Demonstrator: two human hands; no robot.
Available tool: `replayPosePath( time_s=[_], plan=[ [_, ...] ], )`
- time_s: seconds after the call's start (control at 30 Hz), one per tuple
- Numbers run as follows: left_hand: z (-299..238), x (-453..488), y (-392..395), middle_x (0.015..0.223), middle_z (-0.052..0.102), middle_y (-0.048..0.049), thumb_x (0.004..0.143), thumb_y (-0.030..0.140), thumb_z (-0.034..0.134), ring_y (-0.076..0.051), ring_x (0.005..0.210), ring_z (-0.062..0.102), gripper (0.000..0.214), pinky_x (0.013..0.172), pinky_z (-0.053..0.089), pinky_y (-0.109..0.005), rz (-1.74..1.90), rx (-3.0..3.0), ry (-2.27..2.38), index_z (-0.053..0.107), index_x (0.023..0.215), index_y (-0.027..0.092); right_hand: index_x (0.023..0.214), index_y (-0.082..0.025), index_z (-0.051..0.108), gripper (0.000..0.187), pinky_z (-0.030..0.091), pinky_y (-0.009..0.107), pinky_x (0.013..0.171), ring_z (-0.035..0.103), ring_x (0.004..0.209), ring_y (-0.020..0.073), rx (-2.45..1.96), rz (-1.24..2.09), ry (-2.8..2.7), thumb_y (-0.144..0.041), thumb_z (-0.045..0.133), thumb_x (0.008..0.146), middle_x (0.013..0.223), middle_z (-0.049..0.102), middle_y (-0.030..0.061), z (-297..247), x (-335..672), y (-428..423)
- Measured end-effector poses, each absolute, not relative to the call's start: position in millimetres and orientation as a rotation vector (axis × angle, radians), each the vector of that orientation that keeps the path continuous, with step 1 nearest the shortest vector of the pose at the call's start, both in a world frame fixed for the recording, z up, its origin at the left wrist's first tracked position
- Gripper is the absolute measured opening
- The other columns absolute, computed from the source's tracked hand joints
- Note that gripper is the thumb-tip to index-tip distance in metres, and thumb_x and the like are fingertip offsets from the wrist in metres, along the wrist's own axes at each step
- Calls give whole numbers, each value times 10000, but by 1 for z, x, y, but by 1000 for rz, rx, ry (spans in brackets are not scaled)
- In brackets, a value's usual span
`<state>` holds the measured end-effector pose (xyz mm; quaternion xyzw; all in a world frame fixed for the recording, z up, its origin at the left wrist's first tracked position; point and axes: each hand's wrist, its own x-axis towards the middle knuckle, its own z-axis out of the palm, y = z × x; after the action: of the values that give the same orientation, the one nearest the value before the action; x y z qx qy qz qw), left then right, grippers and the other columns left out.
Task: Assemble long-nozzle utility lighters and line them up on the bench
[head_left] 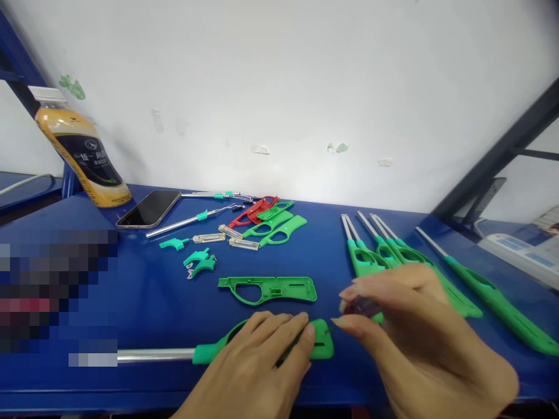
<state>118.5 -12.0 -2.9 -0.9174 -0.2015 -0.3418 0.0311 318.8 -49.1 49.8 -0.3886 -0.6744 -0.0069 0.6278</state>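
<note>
A green long-nosed gas lighter (323, 343) with a silver tube lies along the table's front edge. My left hand (257, 355) is closed over its handle and hides the middle of it. Just right of that handle, my right hand (419, 331) pinches what looks like a small screwdriver (360, 307) with a clear reddish handle, mostly hidden by the fingers. Its thin dark shaft seems to reach the handle's end. Beyond my left hand lies a loose green half-shell (279, 288), inner side up. Small teal triggers (201, 262) are to its left.
Several green lighters (493, 297) lie at the right. Toward the wall are metal tubes (183, 223), clear fuel tanks (243, 244), green shells (283, 228) and a red shell (253, 212). A phone (151, 208) and a drink bottle (82, 151) occupy the back left.
</note>
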Motion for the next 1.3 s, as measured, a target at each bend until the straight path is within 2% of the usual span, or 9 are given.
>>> replayPosePath(
  time_s=[0.2,0.3,0.47,0.63,0.77,0.9,1.07,1.17,1.3],
  plan=[
    [-2,118,-13,1251,854,-93,1204,172,386,-240,1081,845,374,942,715,-393,-1104,-2782,-612,747,1294,139,1369,-345,784,458,670,347,815,785,1087,219,-962,63,-1560,-52,660,1040,1328,774,37,43,318,-55],
    [-2,117,-14,1251,854,-96,1199,168,407,-242,1075,847,353,935,719,-402,-1091,-2787,-605,742,1308,137,1342,-332,778,506,658,308,777,789,1027,187,-927,79,-1546,21,647,1004,1189,823,2,47,317,-54],
    [-2,116,-14,1275,843,-123,1154,139,504,-256,1093,840,313,984,708,-423,-1055,-2834,-631,734,1366,135,1253,-310,829,489,616,238,647,710,815,136,-860,-29,-1507,-6,861,871,961,745,-21,57,318,-47],
    [-1,117,-15,1245,854,-100,1191,154,413,-235,1080,842,356,965,704,-380,-1106,-2786,-608,754,1291,132,1285,-317,814,368,680,329,821,796,1029,204,-939,32,-1551,-79,670,1045,1258,807,23,51,317,-53],
    [-1,116,-15,1269,847,-106,1184,148,423,-243,1092,840,352,971,704,-396,-1084,-2795,-616,739,1337,127,1330,-330,804,503,639,292,731,760,883,159,-939,39,-1532,14,723,972,1083,816,-19,50,322,-54],
    [-1,117,-17,1270,849,-98,1189,152,414,-240,1091,840,357,977,700,-394,-1078,-2795,-631,742,1331,136,1384,-336,795,527,612,296,647,718,856,177,-908,-50,-1570,-75,844,929,973,757,-1,52,329,-54],
    [3,119,-15,1259,855,-79,1214,169,353,-242,1058,851,390,914,714,-400,-1087,-2765,-619,735,1287,136,1436,-363,757,533,680,347,775,788,1001,206,-976,75,-1575,-29,633,1039,1303,792,26,47,322,-58],
    [3,119,-13,1276,850,-79,1215,166,343,-255,1065,853,392,900,720,-429,-1076,-2771,-617,722,1308,131,1429,-377,761,586,646,301,709,749,831,151,-934,80,-1494,10,693,994,1073,795,-16,45,317,-56],
    [0,119,-12,1281,850,-62,1224,190,334,-251,1058,855,399,900,720,-434,-1076,-2775,-621,720,1313,141,1404,-393,776,643,591,265,685,687,827,126,-926,-69,-1557,-4,850,898,932,694,-40,48,321,-53]
  ],
)
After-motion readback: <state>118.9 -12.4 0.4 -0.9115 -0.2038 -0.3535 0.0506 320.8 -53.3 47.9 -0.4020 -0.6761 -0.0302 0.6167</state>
